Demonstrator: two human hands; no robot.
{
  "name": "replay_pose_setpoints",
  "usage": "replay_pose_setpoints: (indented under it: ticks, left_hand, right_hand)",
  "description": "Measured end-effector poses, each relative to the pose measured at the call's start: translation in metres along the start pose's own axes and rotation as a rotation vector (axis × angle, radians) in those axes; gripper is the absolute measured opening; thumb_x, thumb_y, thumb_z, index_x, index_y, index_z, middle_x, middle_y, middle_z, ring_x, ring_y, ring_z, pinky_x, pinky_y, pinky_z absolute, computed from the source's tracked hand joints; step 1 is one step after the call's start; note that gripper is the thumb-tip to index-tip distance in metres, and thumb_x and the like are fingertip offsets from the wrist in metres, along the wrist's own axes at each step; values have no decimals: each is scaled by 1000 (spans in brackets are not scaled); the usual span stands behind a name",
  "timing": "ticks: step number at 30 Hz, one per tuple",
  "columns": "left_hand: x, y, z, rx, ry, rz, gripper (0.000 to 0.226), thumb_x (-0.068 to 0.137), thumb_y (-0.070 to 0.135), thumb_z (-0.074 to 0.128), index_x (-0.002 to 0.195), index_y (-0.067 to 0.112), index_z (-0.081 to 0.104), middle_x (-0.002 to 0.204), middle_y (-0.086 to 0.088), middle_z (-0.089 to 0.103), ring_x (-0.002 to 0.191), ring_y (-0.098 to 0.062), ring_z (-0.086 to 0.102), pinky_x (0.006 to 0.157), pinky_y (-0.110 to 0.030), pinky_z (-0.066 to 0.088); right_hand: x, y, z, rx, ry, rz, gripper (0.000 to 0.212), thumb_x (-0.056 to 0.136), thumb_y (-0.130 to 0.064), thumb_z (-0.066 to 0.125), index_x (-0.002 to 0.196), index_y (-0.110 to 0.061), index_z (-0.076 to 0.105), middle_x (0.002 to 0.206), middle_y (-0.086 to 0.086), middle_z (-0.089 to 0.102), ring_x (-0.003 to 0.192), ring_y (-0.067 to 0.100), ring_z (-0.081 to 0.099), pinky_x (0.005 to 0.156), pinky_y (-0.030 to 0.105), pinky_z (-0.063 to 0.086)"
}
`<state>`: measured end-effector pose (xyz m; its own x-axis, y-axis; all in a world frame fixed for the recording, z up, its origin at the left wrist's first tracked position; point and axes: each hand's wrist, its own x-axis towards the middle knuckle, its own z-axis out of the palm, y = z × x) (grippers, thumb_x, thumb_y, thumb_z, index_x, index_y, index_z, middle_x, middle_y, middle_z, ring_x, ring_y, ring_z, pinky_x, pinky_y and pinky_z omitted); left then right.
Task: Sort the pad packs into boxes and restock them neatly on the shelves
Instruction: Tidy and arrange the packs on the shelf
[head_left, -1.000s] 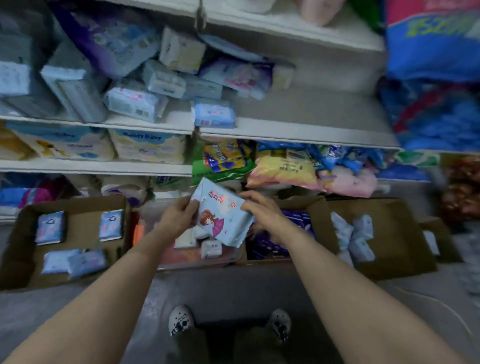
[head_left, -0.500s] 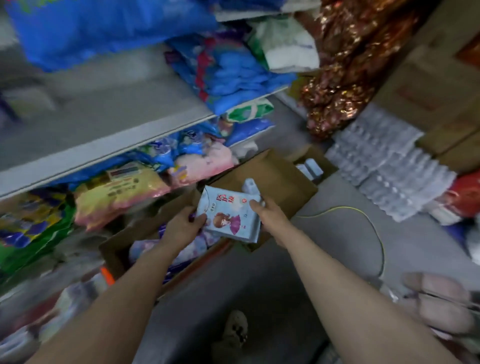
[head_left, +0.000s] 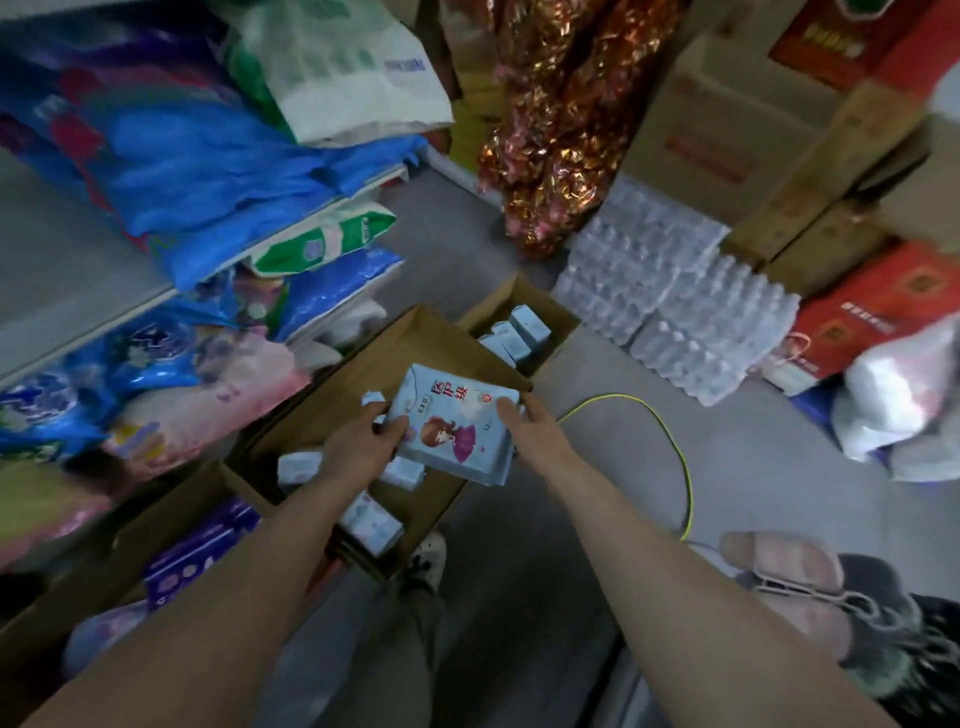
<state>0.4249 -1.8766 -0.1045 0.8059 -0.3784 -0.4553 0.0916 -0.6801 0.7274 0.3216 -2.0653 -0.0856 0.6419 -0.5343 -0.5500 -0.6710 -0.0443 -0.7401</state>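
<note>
While the box of purple packs (head_left: 202, 545) left of the grip and the brown box (head_left: 415, 338) beneath it look part-filled, the left hand (head_left: 363, 441) and right hand (head_left: 530, 421) pinch a pale-blue pad pack (head_left: 452, 426); the small box (head_left: 519, 325) beyond seems, through blur, nearly full; shelf restocking remains.

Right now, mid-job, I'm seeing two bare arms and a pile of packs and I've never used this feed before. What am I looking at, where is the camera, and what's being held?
There is no machine here: a person works with bare hands, and the single camera sits on their head, looking forward and down. The left hand and right hand each grip one side of a pale blue pad pack printed with a cartoon girl. It is held above an open cardboard box on the floor that already holds smaller pale packs. A smaller box beyond it holds similar ones. Shelves of bagged goods are to the left, and a yellow cable lies on the floor.
</note>
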Motion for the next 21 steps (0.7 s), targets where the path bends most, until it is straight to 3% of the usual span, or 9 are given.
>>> replay_pose_setpoints:
  ticks: [4, 8, 10, 15, 18, 21]
  left_hand:
    - [75, 33, 20, 6, -29, -25, 41, 98, 45, 49, 130, 21, 55, 117, -6, 68, 93, -19, 64, 71, -29, 45]
    - [146, 72, 42, 11, -40, -50, 39, 99, 43, 48, 130, 21, 54, 119, -5, 67, 97, -21, 64, 82, -34, 50]
    - [177, 92, 54, 39, -45, -57, 37, 100, 41, 47, 129, 20, 54, 119, -3, 65, 91, -18, 60, 76, -31, 44]
    - [253, 124, 92, 42, -76, -81, 31, 97, 45, 51, 121, 27, 56, 110, 0, 70, 89, -18, 63, 82, -34, 50]
    - [304, 138, 120, 83, -81, -123, 33, 99, 39, 49, 126, 23, 55, 108, 1, 66, 83, -15, 54, 70, -28, 40]
    - [358, 143, 154, 97, -84, -168, 33, 99, 37, 48, 128, 20, 54, 112, -2, 66, 78, -10, 52, 56, -21, 36]
  right_hand:
    - [75, -20, -22, 23, 15, 56, 53, 99, -53, 45, 143, -25, 39, 125, 8, 62, 111, 25, 64, 95, 47, 54]
    - [152, -36, -49, 12, 16, 148, 49, 101, -50, 40, 143, -26, 38, 124, 6, 64, 108, 25, 66, 93, 45, 56]
    - [189, -39, -65, 2, 10, 161, 49, 101, -51, 38, 142, -26, 41, 126, 6, 63, 109, 24, 65, 96, 46, 54]
    - [272, -39, -103, -23, 6, 184, 41, 105, -41, 35, 139, -22, 45, 127, 8, 60, 103, 21, 60, 89, 33, 50]
    - [336, -28, -114, -87, -31, 193, 44, 105, -42, 33, 139, -18, 46, 131, 11, 58, 113, 28, 59, 101, 40, 48]
    - [404, -11, -124, -146, -75, 243, 45, 105, -42, 30, 139, -17, 44, 132, 13, 57, 114, 30, 57, 98, 39, 48]
